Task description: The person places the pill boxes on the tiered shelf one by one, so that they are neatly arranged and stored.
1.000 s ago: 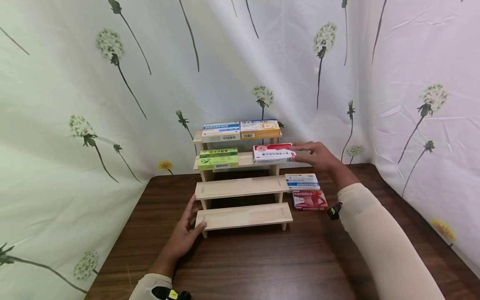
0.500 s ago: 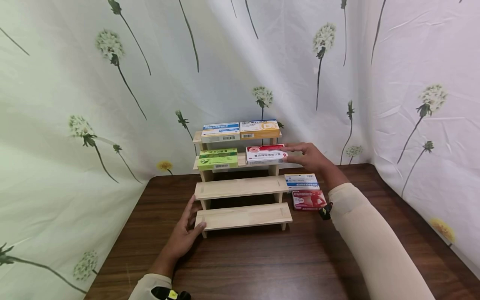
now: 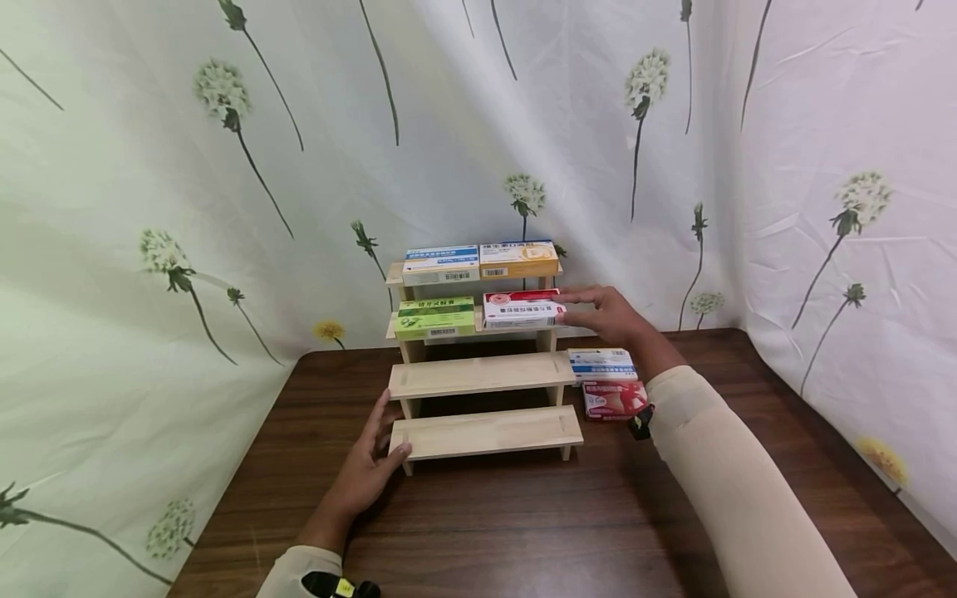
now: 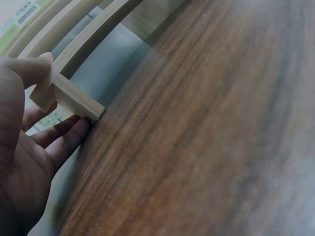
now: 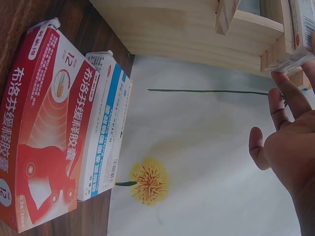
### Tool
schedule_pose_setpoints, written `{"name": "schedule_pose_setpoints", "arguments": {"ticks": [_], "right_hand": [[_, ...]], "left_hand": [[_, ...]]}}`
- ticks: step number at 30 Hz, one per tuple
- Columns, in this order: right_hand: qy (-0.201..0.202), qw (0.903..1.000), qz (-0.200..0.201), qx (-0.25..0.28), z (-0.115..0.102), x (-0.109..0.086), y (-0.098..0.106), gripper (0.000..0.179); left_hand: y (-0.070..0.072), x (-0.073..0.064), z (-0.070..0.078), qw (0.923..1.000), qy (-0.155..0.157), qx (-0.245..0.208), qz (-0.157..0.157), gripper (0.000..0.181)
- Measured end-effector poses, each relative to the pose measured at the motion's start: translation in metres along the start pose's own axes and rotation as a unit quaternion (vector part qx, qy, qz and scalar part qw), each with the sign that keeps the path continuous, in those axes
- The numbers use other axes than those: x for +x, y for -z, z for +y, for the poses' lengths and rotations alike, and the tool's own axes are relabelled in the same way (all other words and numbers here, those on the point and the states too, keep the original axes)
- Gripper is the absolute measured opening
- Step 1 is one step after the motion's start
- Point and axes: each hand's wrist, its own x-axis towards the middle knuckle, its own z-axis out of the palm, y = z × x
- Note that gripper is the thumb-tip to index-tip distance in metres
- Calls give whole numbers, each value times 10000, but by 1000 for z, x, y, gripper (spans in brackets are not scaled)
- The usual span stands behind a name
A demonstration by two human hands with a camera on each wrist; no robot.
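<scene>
A four-step wooden display rack (image 3: 482, 378) stands on the brown table. My left hand (image 3: 364, 469) grips its lower left corner, the thumb on the lowest step and the other fingers beside the leg (image 4: 78, 98), as the left wrist view shows. On the second step from the top lies a white and red medicine box (image 3: 521, 309). My right hand (image 3: 609, 316) pinches that box at its right end. To its left, on the same step, sits a green medicine box (image 3: 436, 317), with a narrow gap between the two.
A white and blue box (image 3: 441, 263) and an orange and white box (image 3: 518, 259) fill the top step. On the table, right of the rack, lie another blue and white box (image 3: 601, 364) and a red box (image 3: 615, 400). A flower-printed cloth (image 3: 463, 108) hangs behind.
The right hand has slid the white and red box leftward along the step, nearer the green box. My left hand has stayed at the rack's corner.
</scene>
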Motion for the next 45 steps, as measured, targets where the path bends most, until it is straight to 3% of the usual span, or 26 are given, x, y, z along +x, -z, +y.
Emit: {"name": "schedule_pose_setpoints", "arguments": {"ticks": [19, 25, 31, 38, 45], "right_hand": [[-274, 9993, 191, -136, -6, 1, -5, 50], [-335, 9986, 403, -19, -3, -1, -5, 55], [-241, 9972, 664, 242, 3, -5, 0, 50], [-378, 9969, 654, 223, 9, -10, 4, 52], [-201, 9976, 655, 72, 19, -18, 9, 53]], "left_hand": [[0, 0, -2, 10000, -31, 10, 11, 96], [0, -1, -1, 10000, -8, -24, -1, 97], [-1, 0, 0, 10000, 50, 29, 14, 96], [0, 0, 2, 10000, 92, 9, 16, 96], [0, -1, 2, 10000, 65, -6, 31, 97]]}}
